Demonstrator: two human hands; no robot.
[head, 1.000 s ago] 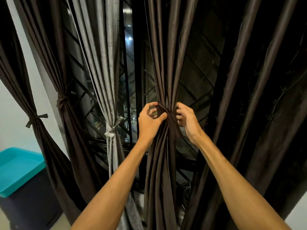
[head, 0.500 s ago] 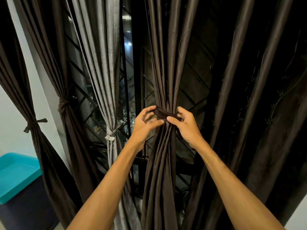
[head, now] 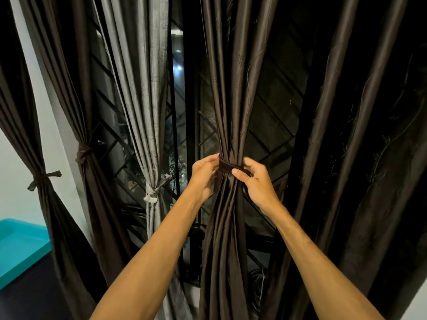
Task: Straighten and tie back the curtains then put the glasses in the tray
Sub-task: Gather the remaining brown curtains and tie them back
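Observation:
A dark brown curtain [head: 227, 100] hangs in the middle, gathered into a narrow bunch. A dark brown tie band [head: 227, 166] wraps round the bunch at hand height. My left hand [head: 203, 175] pinches the band's left end against the curtain. My right hand [head: 256, 181] grips the band's right part, thumb laid across its front. Three curtains to the left are tied: a dark one [head: 44, 179] at far left, a second dark one [head: 84, 153], and a grey one [head: 153, 192]. No glasses are in view.
A loose dark curtain [head: 358, 158] fills the right side. A black window grille [head: 272, 125] stands behind the curtains. A teal tray [head: 18, 245] lies on a dark surface at the lower left. White wall shows at far left.
The band's ends, earlier held crossed in front of the bunch, now lie flat round it. My right thumb has slid onto the band's front; my left hand moved to the bunch's left side.

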